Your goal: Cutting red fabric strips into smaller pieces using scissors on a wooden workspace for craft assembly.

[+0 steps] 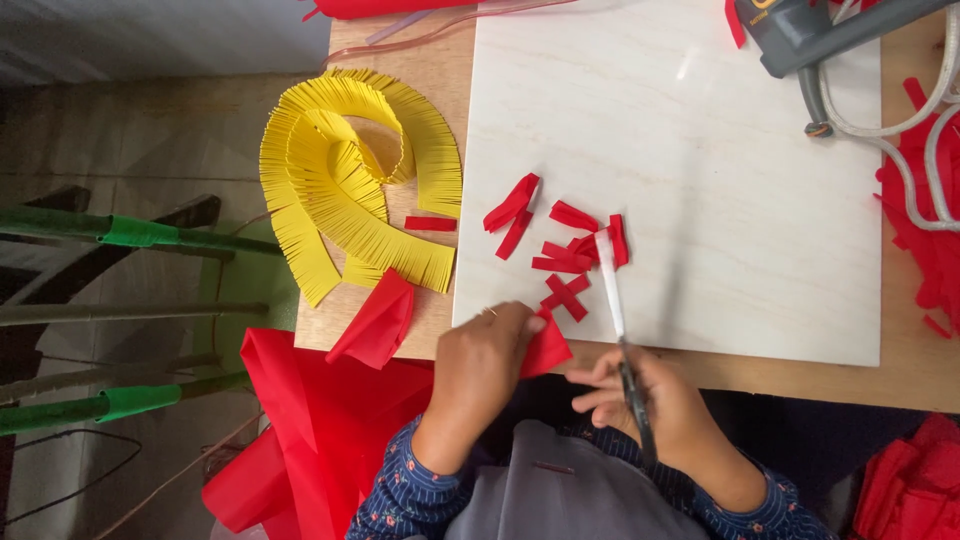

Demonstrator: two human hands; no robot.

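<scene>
My left hand pinches a folded piece of red paper at the near edge of a white board. My right hand grips a pair of scissors whose pale blades point away from me, over the board. Several small red paper strips lie scattered on the board just beyond both hands.
Curled yellow fringed paper strips lie on the wooden table to the left, with a folded red sheet beside them. A glue gun and its cable sit at the top right. More red paper hangs off the table's near-left.
</scene>
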